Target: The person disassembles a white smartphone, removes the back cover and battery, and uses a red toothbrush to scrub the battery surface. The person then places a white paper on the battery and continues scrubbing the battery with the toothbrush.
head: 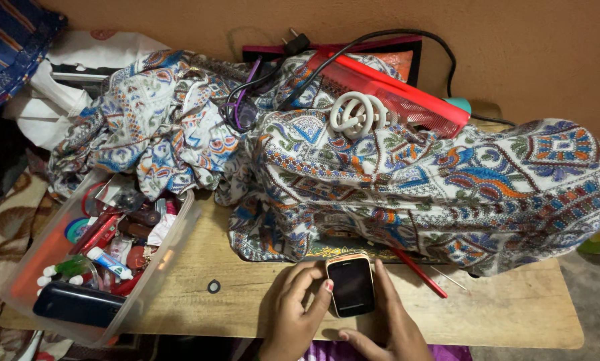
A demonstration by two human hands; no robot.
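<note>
left hand [298, 309]: curled round the left edge of a small phone [351, 286], thumb up on its side
right hand [392, 321]: cupped along the phone's right edge, fingers wrapped on it
phone: dark screen, pale casing, flat on the wooden table [507, 314] at 6 o'clock
red pencil [418, 272]: just at 3 o'clock of the phone
patterned cloth [420, 180]: big draped lump at 12 o'clock
red comb [397, 90]: on top, beside a coiled white cable [355, 113]
plastic tub [99, 261]: at 9 o'clock, full of odds and ends

Probably a home sewing corner: cloth-covered machine [434, 194] on wooden table [246, 301], cluttered plastic tub [159, 267].
</note>
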